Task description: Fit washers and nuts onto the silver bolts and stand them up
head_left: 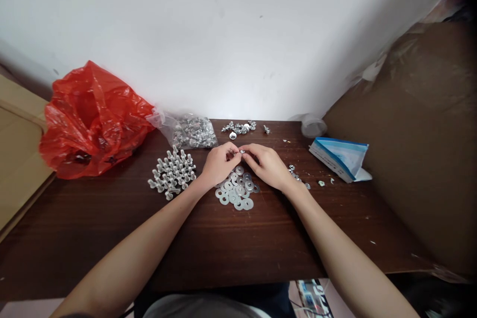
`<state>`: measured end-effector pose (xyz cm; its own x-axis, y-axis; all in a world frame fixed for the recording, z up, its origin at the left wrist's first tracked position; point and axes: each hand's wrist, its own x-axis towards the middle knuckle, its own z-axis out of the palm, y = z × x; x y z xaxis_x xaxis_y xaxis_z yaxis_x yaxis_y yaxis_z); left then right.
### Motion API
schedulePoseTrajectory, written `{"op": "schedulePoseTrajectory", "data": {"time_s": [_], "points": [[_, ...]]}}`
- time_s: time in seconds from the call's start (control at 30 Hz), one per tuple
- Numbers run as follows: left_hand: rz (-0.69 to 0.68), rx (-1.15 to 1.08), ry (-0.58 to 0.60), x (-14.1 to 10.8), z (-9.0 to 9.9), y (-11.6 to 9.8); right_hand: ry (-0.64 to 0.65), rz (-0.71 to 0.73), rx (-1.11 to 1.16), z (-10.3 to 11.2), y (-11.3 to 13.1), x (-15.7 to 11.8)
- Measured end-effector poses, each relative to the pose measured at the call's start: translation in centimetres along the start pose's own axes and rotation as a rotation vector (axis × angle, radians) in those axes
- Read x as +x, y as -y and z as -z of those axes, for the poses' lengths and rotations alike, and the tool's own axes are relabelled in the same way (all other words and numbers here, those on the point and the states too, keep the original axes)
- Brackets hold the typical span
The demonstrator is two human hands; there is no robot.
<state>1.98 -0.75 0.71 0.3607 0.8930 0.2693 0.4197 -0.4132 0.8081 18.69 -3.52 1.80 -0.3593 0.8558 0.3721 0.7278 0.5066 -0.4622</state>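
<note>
Over the middle of the dark table, my left hand [220, 163] and my right hand [269, 164] meet at the fingertips. Both are closed around a small metal piece [242, 151], too small to make out fully. Beneath them lies a heap of flat washers [234, 194]. To the left stand several bolts [172, 171] in a tight group. Small nuts [293, 171] lie beside my right wrist, partly hidden by it. Farther back, near the wall, is a loose row of assembled screws [240, 128].
A clear bag of metal parts [196, 131] lies at the back left, beside a red plastic bag [93, 119]. At the right are a clear cup [313, 125], a blue and white packet [339, 156] and a large brown box [421, 149]. Small scraps dot the table [231, 248].
</note>
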Motion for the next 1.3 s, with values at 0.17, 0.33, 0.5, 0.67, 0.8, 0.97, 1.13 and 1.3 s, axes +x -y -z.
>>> {"op": "schedulePoseTrajectory", "data": {"time_s": [0.17, 0.33, 0.5, 0.67, 0.8, 0.97, 1.13, 1.3], "points": [[-0.002, 0.002, -0.006, 0.04, -0.04, 0.02, 0.001, 0.001, -0.001, 0.04, 0.05, 0.04], [0.000, 0.005, -0.001, 0.07, -0.09, 0.08, 0.004, 0.001, 0.000, 0.07, 0.08, 0.06], [0.000, 0.000, 0.004, 0.07, -0.10, 0.09, 0.007, -0.002, 0.000, 0.01, 0.04, 0.01], [0.011, 0.009, 0.013, 0.04, -0.05, -0.03, 0.024, -0.014, 0.002, 0.01, 0.00, -0.02], [0.001, 0.025, 0.015, 0.00, 0.03, -0.21, 0.029, -0.016, 0.006, 0.01, 0.00, 0.01], [0.002, 0.037, 0.017, -0.02, 0.07, -0.33, 0.035, -0.017, 0.007, -0.05, -0.06, 0.02], [-0.002, 0.039, 0.018, 0.00, -0.02, -0.16, 0.038, -0.021, 0.003, -0.05, -0.12, -0.01], [-0.014, 0.033, 0.014, 0.00, -0.09, 0.00, 0.039, -0.023, 0.001, 0.01, -0.03, -0.01]]}}
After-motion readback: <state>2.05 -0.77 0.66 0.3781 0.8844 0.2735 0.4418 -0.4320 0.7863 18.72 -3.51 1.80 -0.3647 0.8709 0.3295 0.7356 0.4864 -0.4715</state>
